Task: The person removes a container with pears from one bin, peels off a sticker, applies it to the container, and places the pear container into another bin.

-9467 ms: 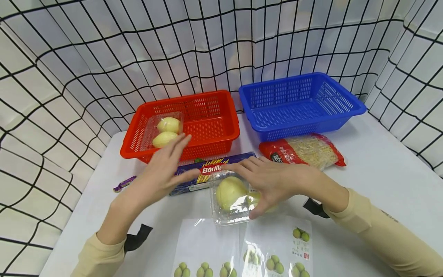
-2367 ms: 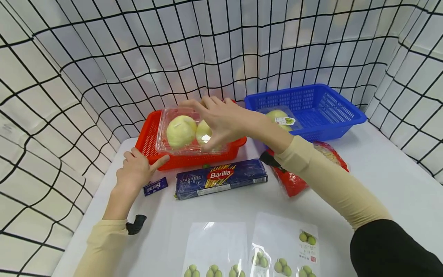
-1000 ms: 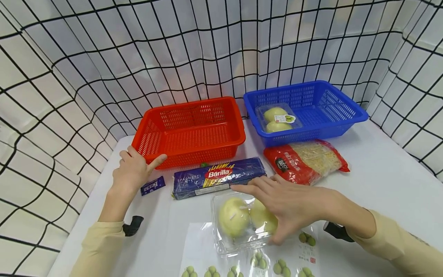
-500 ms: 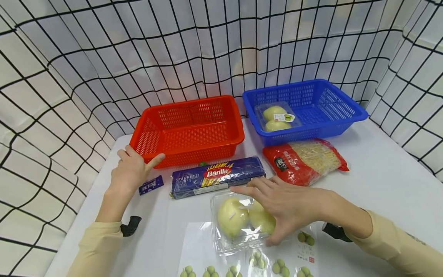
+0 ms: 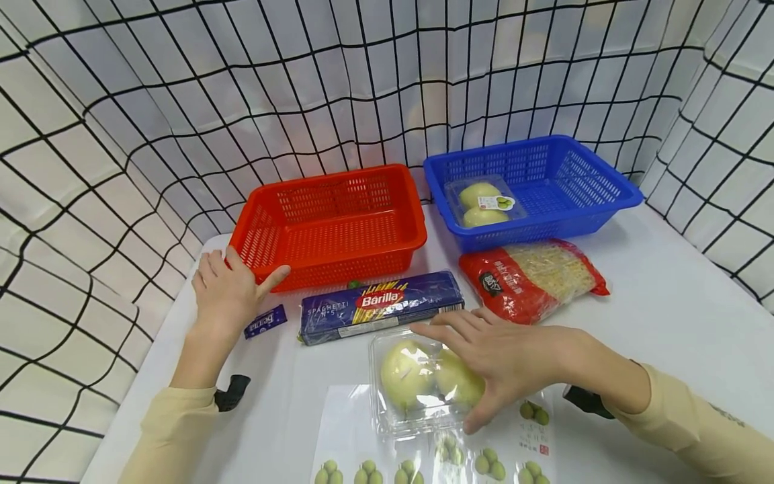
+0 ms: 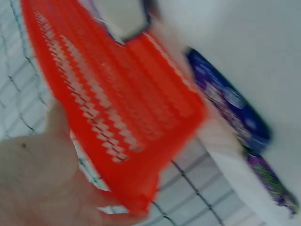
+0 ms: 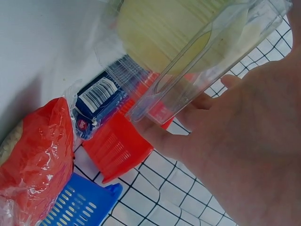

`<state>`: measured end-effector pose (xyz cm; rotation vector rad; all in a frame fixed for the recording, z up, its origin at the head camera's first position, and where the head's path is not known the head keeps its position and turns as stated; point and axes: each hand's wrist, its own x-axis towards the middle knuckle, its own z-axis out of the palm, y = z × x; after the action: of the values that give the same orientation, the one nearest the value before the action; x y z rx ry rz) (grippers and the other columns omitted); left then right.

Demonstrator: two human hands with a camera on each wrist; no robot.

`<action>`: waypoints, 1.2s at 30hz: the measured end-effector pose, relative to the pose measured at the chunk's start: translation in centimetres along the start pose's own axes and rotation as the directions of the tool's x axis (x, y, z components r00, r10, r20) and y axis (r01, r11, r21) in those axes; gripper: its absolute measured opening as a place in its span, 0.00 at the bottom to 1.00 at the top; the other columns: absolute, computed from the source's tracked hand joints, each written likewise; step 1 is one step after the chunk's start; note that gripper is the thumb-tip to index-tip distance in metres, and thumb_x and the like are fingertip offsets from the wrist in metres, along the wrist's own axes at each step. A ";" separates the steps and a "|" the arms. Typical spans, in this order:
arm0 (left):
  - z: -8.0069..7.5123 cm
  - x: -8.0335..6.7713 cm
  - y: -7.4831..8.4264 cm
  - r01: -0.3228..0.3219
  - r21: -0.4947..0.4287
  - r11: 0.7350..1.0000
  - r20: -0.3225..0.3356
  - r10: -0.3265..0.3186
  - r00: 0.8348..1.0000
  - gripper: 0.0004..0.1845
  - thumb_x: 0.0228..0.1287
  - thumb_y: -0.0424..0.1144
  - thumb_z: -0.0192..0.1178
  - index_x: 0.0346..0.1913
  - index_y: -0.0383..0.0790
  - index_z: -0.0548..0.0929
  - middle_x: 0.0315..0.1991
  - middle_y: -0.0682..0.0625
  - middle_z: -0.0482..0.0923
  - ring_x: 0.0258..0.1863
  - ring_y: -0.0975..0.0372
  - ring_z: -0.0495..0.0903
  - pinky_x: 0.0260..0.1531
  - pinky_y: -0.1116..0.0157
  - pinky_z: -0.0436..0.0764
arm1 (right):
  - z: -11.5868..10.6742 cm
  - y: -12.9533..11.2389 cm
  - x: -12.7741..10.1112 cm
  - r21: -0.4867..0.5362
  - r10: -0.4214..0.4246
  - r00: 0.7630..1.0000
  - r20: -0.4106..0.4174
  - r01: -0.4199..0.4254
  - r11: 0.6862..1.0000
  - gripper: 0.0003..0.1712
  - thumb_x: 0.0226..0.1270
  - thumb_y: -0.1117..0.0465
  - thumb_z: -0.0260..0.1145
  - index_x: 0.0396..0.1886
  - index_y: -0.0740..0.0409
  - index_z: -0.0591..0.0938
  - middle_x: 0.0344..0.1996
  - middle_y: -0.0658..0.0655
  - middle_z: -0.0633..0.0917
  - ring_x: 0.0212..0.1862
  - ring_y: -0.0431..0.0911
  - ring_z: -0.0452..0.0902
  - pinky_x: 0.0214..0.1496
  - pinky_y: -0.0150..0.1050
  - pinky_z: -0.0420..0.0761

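A clear plastic fruit box point(image 5: 387, 420) with two round, pale yellow-green fruits point(image 5: 406, 376) sits on the table, partly over a printed sheet point(image 5: 345, 430). My right hand point(image 5: 508, 363) spans the box's right end, its fingers at the far side and thumb at the near side. In the right wrist view its fingertips touch the box's clear edge point(image 7: 162, 106). At the left, my left hand point(image 5: 226, 296) is beside the near left corner of a red basket point(image 5: 345, 272), fingers spread. The left wrist view, blurred, shows the fingers along the basket's wall.
A blue basket point(image 5: 544, 225) at back right holds another box of two fruits point(image 5: 480, 205). In front of the baskets lie a blue spaghetti box point(image 5: 381, 306), a red noodle bag point(image 5: 532, 279) and a small purple wrapper point(image 5: 266, 321). Black netting point(image 5: 393, 87) surrounds the table.
One fruit box went into the blue basket, and another left the red basket for the table. Just now my left fingers spread off the red rim, and my right hand widened slightly around the box.
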<state>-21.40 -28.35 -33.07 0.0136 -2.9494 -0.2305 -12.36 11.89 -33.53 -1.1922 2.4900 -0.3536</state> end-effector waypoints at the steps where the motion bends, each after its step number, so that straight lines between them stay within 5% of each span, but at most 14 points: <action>1: -0.3 -0.2 0.7 -0.040 -0.008 0.999 -0.019 0.040 0.999 0.56 0.72 0.68 0.52 0.72 0.13 0.52 0.70 0.14 0.51 0.73 0.25 0.49 0.72 0.27 0.51 | 0.1 0.0 0.0 0.009 0.001 1.000 0.001 -0.001 1.000 0.70 0.51 0.22 0.70 0.84 0.32 0.39 0.78 0.49 0.57 0.79 0.49 0.54 0.80 0.63 0.61; 4: -1.4 -1.1 3.3 -0.243 -0.058 0.968 -0.029 0.242 0.970 0.47 0.72 0.61 0.58 0.74 0.22 0.61 0.75 0.22 0.52 0.78 0.30 0.46 0.75 0.28 0.49 | 0.2 0.1 -0.2 0.038 0.006 1.000 0.006 -0.007 0.999 0.70 0.51 0.21 0.70 0.84 0.33 0.41 0.79 0.49 0.57 0.79 0.51 0.54 0.80 0.65 0.60; 6: -2.0 -2.1 5.2 -0.388 -0.158 0.908 0.058 0.401 0.914 0.44 0.69 0.61 0.61 0.75 0.32 0.64 0.78 0.31 0.55 0.80 0.36 0.49 0.76 0.31 0.53 | 0.1 0.2 -0.2 0.041 0.014 1.000 0.007 -0.014 0.999 0.70 0.50 0.21 0.69 0.84 0.33 0.41 0.79 0.48 0.57 0.80 0.51 0.53 0.81 0.65 0.60; 7: -2.2 -2.7 6.2 -0.435 -0.231 0.870 0.135 0.471 0.872 0.45 0.68 0.62 0.62 0.77 0.38 0.63 0.79 0.36 0.54 0.81 0.39 0.49 0.76 0.32 0.55 | 0.1 0.2 -0.3 0.037 0.015 1.000 0.005 -0.015 0.999 0.70 0.50 0.21 0.69 0.84 0.33 0.41 0.80 0.48 0.57 0.80 0.52 0.53 0.81 0.65 0.59; 9: -2.3 -4.0 7.8 -0.471 -0.370 0.801 0.292 0.582 0.759 0.48 0.65 0.65 0.64 0.81 0.47 0.58 0.82 0.44 0.51 0.82 0.44 0.49 0.76 0.33 0.58 | -0.1 0.3 -0.3 0.029 0.011 1.000 -0.005 -0.011 1.000 0.70 0.50 0.21 0.69 0.84 0.35 0.42 0.80 0.49 0.56 0.81 0.52 0.52 0.81 0.64 0.59; 11: -1.9 -5.2 9.2 -0.458 -0.447 0.769 0.419 0.632 0.652 0.53 0.61 0.68 0.65 0.83 0.52 0.53 0.84 0.48 0.47 0.83 0.46 0.47 0.76 0.33 0.59 | -0.1 0.4 -0.4 0.020 0.010 1.000 -0.014 -0.010 1.000 0.70 0.51 0.21 0.69 0.84 0.35 0.43 0.80 0.50 0.56 0.81 0.53 0.52 0.81 0.65 0.57; 13: -1.4 -6.0 10.3 -0.461 -0.459 0.760 0.493 0.649 0.579 0.57 0.58 0.71 0.65 0.83 0.53 0.50 0.85 0.48 0.43 0.84 0.46 0.45 0.77 0.34 0.57 | -0.1 0.5 -0.7 0.014 0.016 0.999 -0.029 -0.016 1.000 0.69 0.52 0.21 0.69 0.84 0.36 0.44 0.81 0.51 0.55 0.81 0.54 0.52 0.81 0.66 0.56; 14: -1.0 -6.2 10.7 -0.472 -0.452 0.757 0.511 0.653 0.559 0.58 0.58 0.71 0.66 0.83 0.52 0.50 0.85 0.48 0.42 0.84 0.46 0.44 0.78 0.35 0.55 | 0.0 0.5 -0.9 0.015 0.023 0.999 -0.036 -0.023 1.000 0.68 0.53 0.22 0.68 0.84 0.36 0.43 0.82 0.51 0.53 0.81 0.55 0.51 0.81 0.67 0.56; 19: 0.3 -6.6 11.3 -0.472 -0.424 0.773 0.563 0.634 0.531 0.60 0.56 0.70 0.68 0.83 0.46 0.51 0.85 0.47 0.46 0.85 0.47 0.45 0.81 0.38 0.52 | 0.8 1.4 -2.8 0.059 0.063 0.989 -0.133 -0.056 0.997 0.61 0.60 0.27 0.66 0.84 0.35 0.44 0.83 0.52 0.52 0.82 0.56 0.51 0.79 0.69 0.59; 23: 0.6 -6.7 11.0 -0.428 -0.451 0.783 0.593 0.622 0.512 0.61 0.56 0.68 0.69 0.83 0.47 0.49 0.84 0.49 0.50 0.84 0.51 0.49 0.82 0.42 0.53 | 2.2 2.2 -5.4 0.213 0.209 0.961 -0.183 -0.169 0.962 0.57 0.64 0.29 0.64 0.84 0.35 0.45 0.82 0.50 0.55 0.81 0.55 0.53 0.77 0.67 0.65; 28: 0.8 -6.8 10.9 -0.395 -0.519 0.759 0.581 0.651 0.488 0.60 0.56 0.65 0.71 0.84 0.54 0.48 0.84 0.55 0.51 0.83 0.55 0.52 0.82 0.45 0.56 | 3.8 2.2 -8.1 0.225 0.372 0.922 -0.108 -0.342 0.913 0.49 0.69 0.25 0.54 0.81 0.43 0.59 0.76 0.52 0.67 0.76 0.54 0.65 0.71 0.61 0.75; 31: 0.7 -6.7 10.9 -0.412 -0.531 0.741 0.565 0.671 0.480 0.57 0.57 0.66 0.70 0.83 0.64 0.47 0.83 0.58 0.51 0.83 0.55 0.52 0.81 0.43 0.57 | 5.1 2.2 -9.2 0.181 0.361 0.930 -0.065 -0.345 0.921 0.39 0.72 0.27 0.51 0.75 0.40 0.70 0.71 0.51 0.72 0.70 0.51 0.72 0.64 0.57 0.82; 36: 0.4 -6.6 10.9 -0.408 -0.534 0.740 0.568 0.672 0.476 0.55 0.57 0.66 0.69 0.82 0.70 0.46 0.83 0.58 0.50 0.83 0.54 0.51 0.80 0.41 0.57 | 7.5 2.1 -10.3 0.153 0.319 0.948 -0.017 -0.313 0.938 0.32 0.74 0.29 0.52 0.72 0.32 0.73 0.72 0.50 0.72 0.69 0.54 0.71 0.60 0.59 0.83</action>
<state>-14.94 -17.38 -33.01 -1.4087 -3.3715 -0.7884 -4.71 20.75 -38.95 -0.7172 2.5830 -0.4690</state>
